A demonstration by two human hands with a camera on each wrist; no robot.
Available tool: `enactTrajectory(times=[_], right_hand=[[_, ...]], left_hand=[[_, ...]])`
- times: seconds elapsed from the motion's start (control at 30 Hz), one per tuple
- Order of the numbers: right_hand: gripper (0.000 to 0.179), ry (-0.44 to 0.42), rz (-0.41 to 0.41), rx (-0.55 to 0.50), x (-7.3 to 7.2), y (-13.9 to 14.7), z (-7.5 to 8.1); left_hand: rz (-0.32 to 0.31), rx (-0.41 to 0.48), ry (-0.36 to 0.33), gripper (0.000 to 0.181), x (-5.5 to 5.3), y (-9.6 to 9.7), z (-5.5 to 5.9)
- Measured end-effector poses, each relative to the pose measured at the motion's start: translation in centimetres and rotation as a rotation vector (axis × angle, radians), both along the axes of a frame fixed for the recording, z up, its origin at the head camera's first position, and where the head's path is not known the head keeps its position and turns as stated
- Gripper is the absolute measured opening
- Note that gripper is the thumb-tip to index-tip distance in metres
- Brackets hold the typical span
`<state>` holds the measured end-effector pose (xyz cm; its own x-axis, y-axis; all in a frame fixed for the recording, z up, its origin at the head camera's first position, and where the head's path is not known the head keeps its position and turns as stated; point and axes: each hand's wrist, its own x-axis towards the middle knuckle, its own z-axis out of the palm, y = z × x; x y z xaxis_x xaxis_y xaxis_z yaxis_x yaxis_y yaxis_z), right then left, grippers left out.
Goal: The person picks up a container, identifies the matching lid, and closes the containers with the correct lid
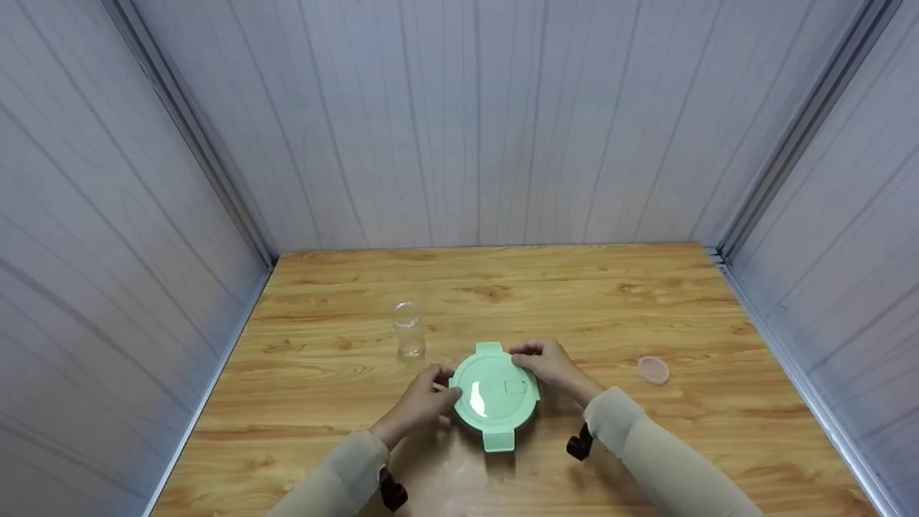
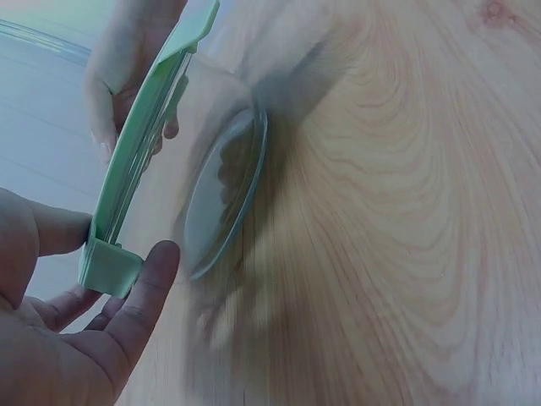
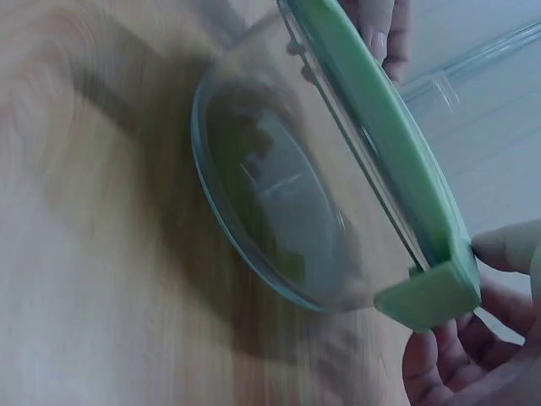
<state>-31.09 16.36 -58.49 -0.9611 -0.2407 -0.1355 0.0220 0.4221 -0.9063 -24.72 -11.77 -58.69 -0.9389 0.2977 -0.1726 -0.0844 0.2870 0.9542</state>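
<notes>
A round glass food container stands on the wooden table, its pale green lid across the top. Side tabs stick out from the lid at the far edge and at the near edge. My left hand pinches the lid's left rim, thumb on top; in the left wrist view its fingers curl around a green side tab. On the opposite side, my right hand grips the lid's right rim. The right wrist view shows that thumb at the lid's edge and the fingers below another tab.
An upright clear jar is behind and left of the container. A small round translucent lid lies flat to the right, beyond my right forearm. Pale panelled walls enclose the wooden table at the back and both sides.
</notes>
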Motion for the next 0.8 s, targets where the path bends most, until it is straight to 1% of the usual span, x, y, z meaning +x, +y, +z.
enactTrajectory(times=[0.1,0.33,0.5,0.67,0.8], right_hand=[[0.022,0.0,0.028,0.026,-0.2,0.3,0.1],[0.015,0.014,0.019,0.078,-0.4,0.5,0.2],[0.013,0.039,0.002,0.087,-0.1,0.8,0.1],[0.012,0.038,-0.008,0.082,0.2,1.1,0.1],[0.014,0.054,-0.003,0.084,0.5,1.3,0.1]], left_hand=[[0.004,-0.011,0.006,0.038,-0.2,0.1,-0.1],[-0.006,-0.029,0.055,0.033,-0.8,0.2,0.1],[-0.011,-0.059,0.053,0.03,-1.5,0.5,0.2],[-0.018,-0.091,0.077,0.028,-2.3,0.6,0.2],[-0.035,-0.107,0.092,0.031,-2.9,0.7,0.3]])
